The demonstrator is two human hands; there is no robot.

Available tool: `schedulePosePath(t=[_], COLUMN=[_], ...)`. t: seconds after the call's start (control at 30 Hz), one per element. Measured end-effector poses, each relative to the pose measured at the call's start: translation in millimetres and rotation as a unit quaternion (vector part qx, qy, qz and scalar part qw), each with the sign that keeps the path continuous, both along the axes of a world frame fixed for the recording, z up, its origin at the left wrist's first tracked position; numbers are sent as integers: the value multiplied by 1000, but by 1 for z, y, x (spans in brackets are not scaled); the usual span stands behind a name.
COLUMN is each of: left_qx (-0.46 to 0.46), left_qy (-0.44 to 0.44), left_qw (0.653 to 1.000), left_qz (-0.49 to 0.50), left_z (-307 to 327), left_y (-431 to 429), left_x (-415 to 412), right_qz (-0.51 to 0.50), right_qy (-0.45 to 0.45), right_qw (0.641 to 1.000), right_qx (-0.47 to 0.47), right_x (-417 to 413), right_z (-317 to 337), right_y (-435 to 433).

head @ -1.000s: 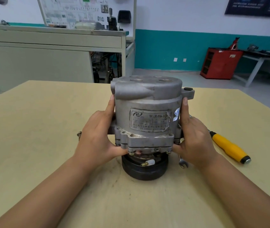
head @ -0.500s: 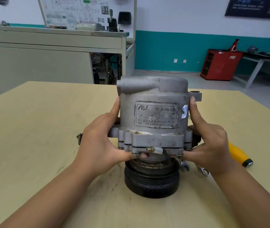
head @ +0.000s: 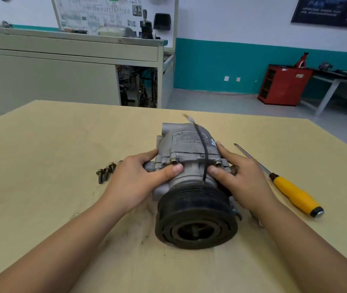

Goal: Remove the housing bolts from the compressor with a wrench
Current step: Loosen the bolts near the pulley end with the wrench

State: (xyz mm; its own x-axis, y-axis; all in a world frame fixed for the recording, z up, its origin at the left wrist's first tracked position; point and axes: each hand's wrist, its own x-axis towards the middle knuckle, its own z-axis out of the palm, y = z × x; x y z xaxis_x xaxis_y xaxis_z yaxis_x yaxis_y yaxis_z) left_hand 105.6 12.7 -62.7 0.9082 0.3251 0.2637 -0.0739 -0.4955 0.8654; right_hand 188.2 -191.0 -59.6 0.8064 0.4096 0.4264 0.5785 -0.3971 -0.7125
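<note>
The compressor [head: 191,166] was recorded lying on its side at mid tabletop [head: 41,166], black pulley [head: 196,218] turned toward the camera. It was grasped on both flanks: the left hand [head: 138,182] and the right hand [head: 240,178] each had fingers curled round the housing flange. Two bolt heads [head: 174,160] were seen seated in that flange. Loose bolts [head: 105,173] were noted just left of the left hand. A yellow-handled screwdriver [head: 295,195] lay apart, right.

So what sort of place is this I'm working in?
Most likely an automotive training workshop: a white wiring-diagram board stands at the back, a red metal cabinet sits in the background, and a grey metal compressor lies on the beige wooden table.
</note>
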Motion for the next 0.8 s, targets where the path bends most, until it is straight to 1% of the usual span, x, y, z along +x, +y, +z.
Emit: schedulePosePath(t=[0.07,0.2,0.33,0.43,0.5,0.63,0.7,0.8], left_qx=[10,29,53,64,64,101,103,98], left_qy=[19,27,38,40,31,16,14,-4], left_qw=[1000,999,997,995,996,992,992,993], left_qz=[5,8,-42,-69,-62,-70,-75,-59], left_z=[-1,-2,-4,-7,-10,-14,-16,-19], left_y=[3,6,15,26,34,38,35,31], left_x=[4,6,2,-4,-4,-2,-3,-1], right_qz=[8,29,68,34,19,68,66,38], right_qy=[-13,-20,-8,-64,-57,-50,-39,-38], right_qw=[1000,999,997,997,998,992,993,995], right_qx=[0,-2,-22,-25,-19,-96,-93,-88], right_x=[4,6,9,13,18,20,18,18], right_z=[0,0,-4,-6,-6,-13,-19,-25], right_y=[3,2,-14,-27,-32,-28,-23,-20])
